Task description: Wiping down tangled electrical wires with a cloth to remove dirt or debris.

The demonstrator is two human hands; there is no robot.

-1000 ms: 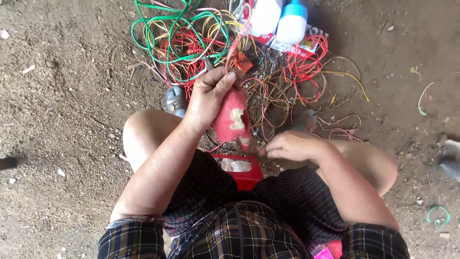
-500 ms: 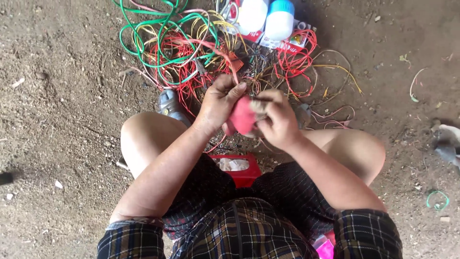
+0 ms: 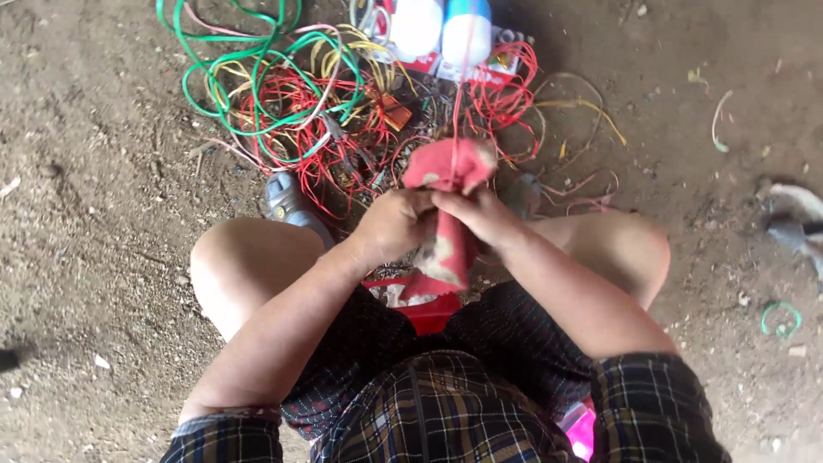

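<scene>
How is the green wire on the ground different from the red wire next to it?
The green wire looks thicker and lies in wide, loose loops; the red wire is thinner and bunched in a dense tangle. The green wire reaches further left, while the red wire spreads right. Both lie on the dirt floor, overlapping.

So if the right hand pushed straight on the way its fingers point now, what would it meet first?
The right hand points inward at the left hand, with the red cloth gripped between them. It would press into that cloth at once, then the left hand's fingers; depth is hard to judge.

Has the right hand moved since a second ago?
Yes. The right hand has come up off the right knee to meet the left hand on the red cloth.
</scene>
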